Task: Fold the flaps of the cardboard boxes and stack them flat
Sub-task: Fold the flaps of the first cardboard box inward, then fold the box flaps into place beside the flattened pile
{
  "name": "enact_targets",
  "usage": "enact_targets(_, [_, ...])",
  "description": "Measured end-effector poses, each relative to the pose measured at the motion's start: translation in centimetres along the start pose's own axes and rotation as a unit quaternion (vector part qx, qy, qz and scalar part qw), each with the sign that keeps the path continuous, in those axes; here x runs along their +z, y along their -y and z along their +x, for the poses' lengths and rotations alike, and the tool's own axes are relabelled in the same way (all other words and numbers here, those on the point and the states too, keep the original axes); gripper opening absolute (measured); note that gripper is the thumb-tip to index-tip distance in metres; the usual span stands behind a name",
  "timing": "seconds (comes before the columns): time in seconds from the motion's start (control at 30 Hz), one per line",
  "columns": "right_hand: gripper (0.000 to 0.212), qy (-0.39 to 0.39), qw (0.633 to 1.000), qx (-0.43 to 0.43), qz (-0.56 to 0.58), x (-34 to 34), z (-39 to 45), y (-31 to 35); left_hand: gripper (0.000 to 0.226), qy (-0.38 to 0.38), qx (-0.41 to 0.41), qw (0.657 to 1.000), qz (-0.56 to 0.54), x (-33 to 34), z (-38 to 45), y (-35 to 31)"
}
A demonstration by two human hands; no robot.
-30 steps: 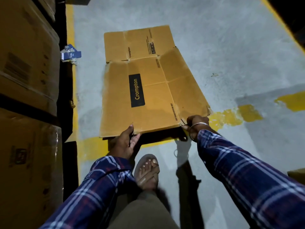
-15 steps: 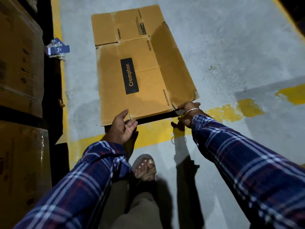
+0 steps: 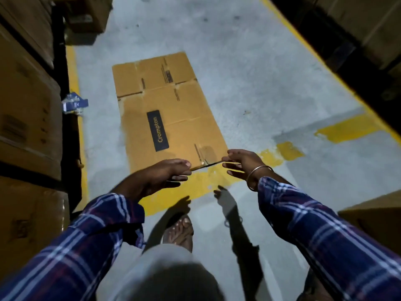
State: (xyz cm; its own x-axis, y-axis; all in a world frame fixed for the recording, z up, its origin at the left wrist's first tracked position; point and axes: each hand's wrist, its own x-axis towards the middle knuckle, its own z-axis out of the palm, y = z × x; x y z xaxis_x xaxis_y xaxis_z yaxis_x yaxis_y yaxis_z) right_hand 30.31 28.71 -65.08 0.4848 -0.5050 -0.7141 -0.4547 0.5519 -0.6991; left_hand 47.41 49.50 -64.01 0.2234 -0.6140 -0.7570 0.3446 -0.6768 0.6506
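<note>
Flattened cardboard box point(image 3: 169, 109) lies on the concrete floor point(image 3: 249, 72) mid-frame, Crompton label point(image 3: 157, 130) facing up, far flaps spread flat toward the top of the frame. Near edge sits over the yellow floor line point(image 3: 195, 187) and looks slightly lifted off it.

Left hand point(image 3: 156, 177), lower centre: fingers straight, tips at the near edge of the box; looks like touching rather than clamping, grip apart. Right hand point(image 3: 240, 164), just right of it: fingers spread and relaxed around the near right corner, no clear pinch, grip also apart.

Progress, my read: this box is collapsed and laid down, so the flattening step is essentially done. Only one flat box visible here, so no stack to speak of yet. Stacked full cartons point(image 3: 28, 105) at frame left and one carton point(image 3: 373, 216) at lower right; can't tell whether any of those are still to be flattened.
</note>
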Motion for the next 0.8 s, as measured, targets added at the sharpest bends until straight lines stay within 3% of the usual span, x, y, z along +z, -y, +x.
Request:
enact_targets(0.07, [0.027,0.015,0.998,-0.051,-0.032,-1.7,-4.5,2.2,0.04,0.016,0.016,0.996,0.086,1.1,-3.2,-3.5])
enact_targets(0.17, [0.024,0.029,0.988,-0.124,-0.083,-4.6,-11.5,5.2,0.085,0.028,0.058,0.977,0.205,3.2,-8.2,-8.5])
enact_targets(0.2, [0.023,0.027,0.984,-0.149,-0.094,-5.8,-13.9,6.0,0.088,0.038,0.076,0.967,0.241,4.4,-9.9,-10.0])
enact_targets(0.4, [0.033,-0.038,0.953,-0.275,-0.125,-13.8,-28.1,7.7,0.067,0.068,0.175,0.917,0.352,13.6,-18.0,-16.0])
enact_targets(0.53, [0.083,-0.111,0.932,-0.327,-0.113,-18.8,-35.4,6.7,0.057,0.079,0.247,0.9,0.35,21.8,-21.8,-17.7])
enact_targets(0.57, [0.086,-0.133,0.925,-0.336,-0.116,-20.2,-37.0,6.4,0.053,0.084,0.259,0.893,0.358,24.1,-22.6,-18.0])
enact_targets(0.7, [0.066,-0.223,0.895,-0.367,-0.122,-25.8,-43.3,5.9,0.052,0.114,0.291,0.867,0.389,32.3,-24.5,-18.7])
enact_targets(0.8, [0.045,-0.344,0.825,-0.416,-0.169,-30.6,-47.4,5.4,0.048,0.129,0.324,0.858,0.378,37.9,-25.1,-19.4])
